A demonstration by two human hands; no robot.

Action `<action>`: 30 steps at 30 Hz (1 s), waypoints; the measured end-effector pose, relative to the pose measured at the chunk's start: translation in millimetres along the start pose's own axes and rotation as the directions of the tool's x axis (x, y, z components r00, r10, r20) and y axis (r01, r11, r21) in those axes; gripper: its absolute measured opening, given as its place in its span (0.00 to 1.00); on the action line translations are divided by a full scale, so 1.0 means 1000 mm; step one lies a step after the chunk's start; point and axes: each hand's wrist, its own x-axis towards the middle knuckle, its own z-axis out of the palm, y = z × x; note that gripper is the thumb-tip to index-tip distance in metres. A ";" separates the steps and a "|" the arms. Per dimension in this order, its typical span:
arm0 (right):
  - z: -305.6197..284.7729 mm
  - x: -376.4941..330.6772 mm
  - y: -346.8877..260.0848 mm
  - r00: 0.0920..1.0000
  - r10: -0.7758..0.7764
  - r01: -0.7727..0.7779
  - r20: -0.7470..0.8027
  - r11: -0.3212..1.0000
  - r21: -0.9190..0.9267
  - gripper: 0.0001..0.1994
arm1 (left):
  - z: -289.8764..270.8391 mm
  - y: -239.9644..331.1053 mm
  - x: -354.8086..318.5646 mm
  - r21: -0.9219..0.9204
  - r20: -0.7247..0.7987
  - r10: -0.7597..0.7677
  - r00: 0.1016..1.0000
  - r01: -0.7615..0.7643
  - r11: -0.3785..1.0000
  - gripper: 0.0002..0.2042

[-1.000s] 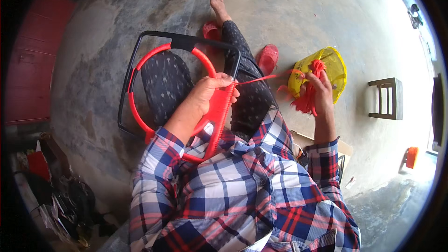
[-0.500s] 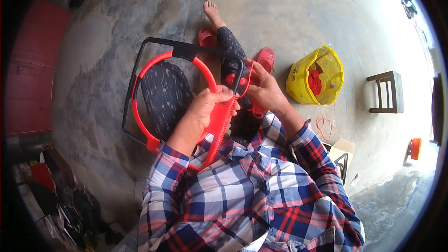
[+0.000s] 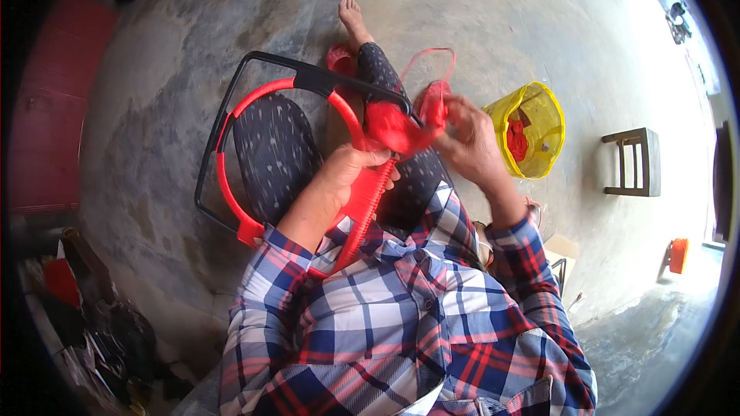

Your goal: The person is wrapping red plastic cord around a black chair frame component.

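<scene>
Clearly, steadiness matters most in this winding, I'd judge. The left hand (image 3: 343, 172), at the middle of the picture, has thumb and fingers closed on the side of the black-and-red frame (image 3: 317, 79); it does well to keep that pinch at the end of the coils so they don't slacken. Just right of centre, the right hand (image 3: 472, 142) has its fingers partly curled beside the blurred red strip (image 3: 389, 127); I can't tell how firmly they hold it. Best to draw each pass taut, lay it against its neighbour and keep loose loops off the black corner. Half a second ago the strip's bundle hung below that hand; now it's up by the corner, with a loop arching above. Farther right sits the yellow bucket (image 3: 499, 117), then the stool (image 3: 651, 162).
</scene>
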 end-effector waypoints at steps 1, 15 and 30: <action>-0.010 -0.007 0.002 1.000 -0.005 0.005 0.006 1.000 -0.006 0.17 | -0.005 0.000 0.002 -0.008 0.001 0.006 1.000 -0.006 1.000 0.09; -0.047 -0.200 0.063 0.818 0.544 -0.125 0.184 -0.144 0.982 0.12 | -0.032 0.004 0.007 -0.134 0.011 0.045 0.999 -0.043 0.990 0.11; -0.005 -0.070 0.059 0.839 0.487 -0.392 0.242 0.234 0.890 0.21 | -0.037 -0.008 0.014 -0.142 -0.070 0.147 0.987 -0.155 0.978 0.15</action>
